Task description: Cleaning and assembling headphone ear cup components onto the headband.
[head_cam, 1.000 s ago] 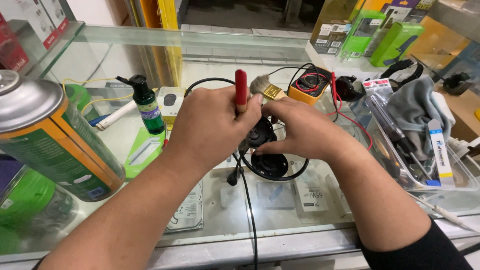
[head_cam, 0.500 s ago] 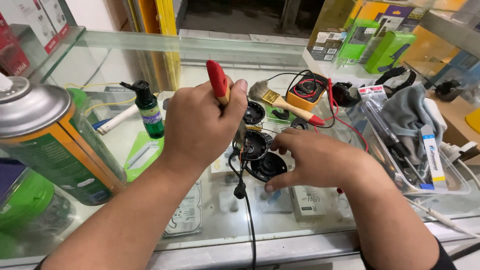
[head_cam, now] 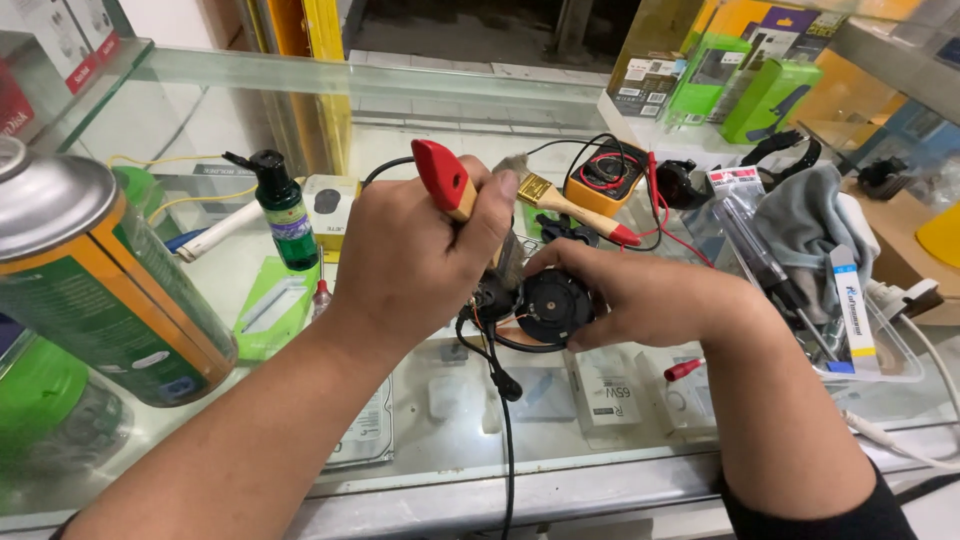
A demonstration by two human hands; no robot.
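Glass counter [head_cam: 300, 80], left hand [head_cam: 420, 260] fisted around red-tipped brush handle [head_cam: 445, 180], right hand [head_cam: 640, 295] cupping round black part [head_cam: 552, 306]

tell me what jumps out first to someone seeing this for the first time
At centre, the left hand grips a red-handled brush over a round black part that the right hand steadies above the glass counter. A big green and orange spray can looms at the left edge, and a yellow multimeter sits behind the hands.
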